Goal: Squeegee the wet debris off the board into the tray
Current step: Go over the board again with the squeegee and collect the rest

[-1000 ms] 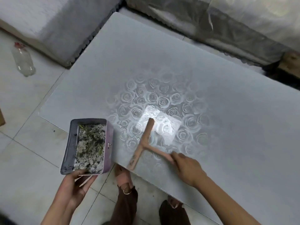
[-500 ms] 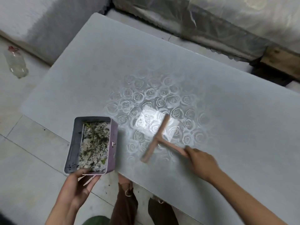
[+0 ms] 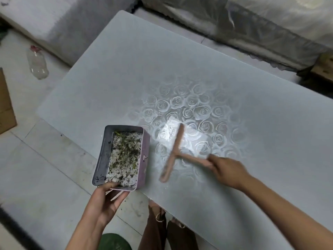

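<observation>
**Squeegee on the board, tray held at its near edge**

We note the squeegee [image 3: 175, 153], T-shaped and pinkish-tan, lying with its blade on the grey board [image 3: 117, 69]. The blade runs slantwise, far end toward the middle of the board, near end toward the board's near edge. Its outline is smeared by motion blur. The blade sits in a brightly lit patch where a rose pattern shows on the board's surface.

The right hand [image 3: 228, 171] grips the end of the squeegee's handle, fingers curled round it. The handle points to our right, away from the tray.

The tray [image 3: 103, 154], a rectangular tin with lilac outer walls, is just left of the blade and apart from it. It overlaps the board's near edge; we cannot tell whether it rests on the board. Inside lies wet debris [image 3: 125, 156], a pale mass flecked with green and dark bits. The left hand [image 3: 106, 202] holds the tray by its near end, thumb hooked over the rim, fingers curled beneath.

Below the board's edge we see brown trouser legs [image 3: 156, 230] and a green object [image 3: 115, 241] on the tiled floor [image 3: 45, 168]. A clear plastic bottle [image 3: 37, 64] lies on the floor to the far left, with cardboard [image 3: 5, 105] at the left edge. Plastic-wrapped stacks [image 3: 252, 24] stand beyond the board.
</observation>
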`<state>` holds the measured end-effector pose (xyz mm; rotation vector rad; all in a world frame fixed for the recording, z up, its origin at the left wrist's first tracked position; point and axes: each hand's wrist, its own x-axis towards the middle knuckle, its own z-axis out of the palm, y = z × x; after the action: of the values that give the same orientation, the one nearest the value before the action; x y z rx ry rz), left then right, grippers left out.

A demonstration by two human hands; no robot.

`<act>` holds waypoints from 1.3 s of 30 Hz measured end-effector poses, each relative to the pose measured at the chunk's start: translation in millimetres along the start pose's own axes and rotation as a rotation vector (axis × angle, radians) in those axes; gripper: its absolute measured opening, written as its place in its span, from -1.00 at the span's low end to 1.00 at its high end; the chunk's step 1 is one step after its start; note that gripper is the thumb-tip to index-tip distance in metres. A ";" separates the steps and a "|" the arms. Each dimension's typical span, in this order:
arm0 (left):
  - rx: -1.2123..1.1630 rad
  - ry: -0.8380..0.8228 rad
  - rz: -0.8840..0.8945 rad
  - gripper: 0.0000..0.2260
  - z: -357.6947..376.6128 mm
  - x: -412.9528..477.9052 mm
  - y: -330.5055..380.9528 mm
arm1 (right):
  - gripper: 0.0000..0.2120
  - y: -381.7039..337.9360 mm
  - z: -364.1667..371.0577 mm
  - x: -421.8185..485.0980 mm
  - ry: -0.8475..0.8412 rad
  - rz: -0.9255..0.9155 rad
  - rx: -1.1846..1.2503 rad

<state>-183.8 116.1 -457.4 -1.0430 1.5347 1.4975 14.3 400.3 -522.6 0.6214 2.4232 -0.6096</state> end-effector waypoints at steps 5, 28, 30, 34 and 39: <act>-0.059 0.060 0.042 -0.82 -20.8 1.1 10.1 | -0.81 -77.2 -10.7 59.8 0.015 -0.194 -0.094; -0.267 0.084 -0.008 -0.84 -51.7 34.0 31.4 | -0.51 63.8 -153.1 56.0 0.079 0.109 -0.193; -0.271 0.097 -0.003 -0.83 -44.4 39.3 33.3 | -0.63 47.3 -145.6 84.6 0.020 0.050 -0.211; -0.317 0.117 -0.012 -0.82 -31.1 50.2 32.0 | -0.78 -31.7 -124.1 158.3 -0.011 -0.183 -0.265; -0.346 0.130 -0.022 -0.84 -18.9 58.0 38.8 | -0.74 1.1 -200.3 172.9 0.002 -0.173 -0.350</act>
<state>-241.8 93.6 -494.2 -1.3732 1.3719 1.7493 -192.5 559.8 -480.2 0.2696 2.5185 -0.2391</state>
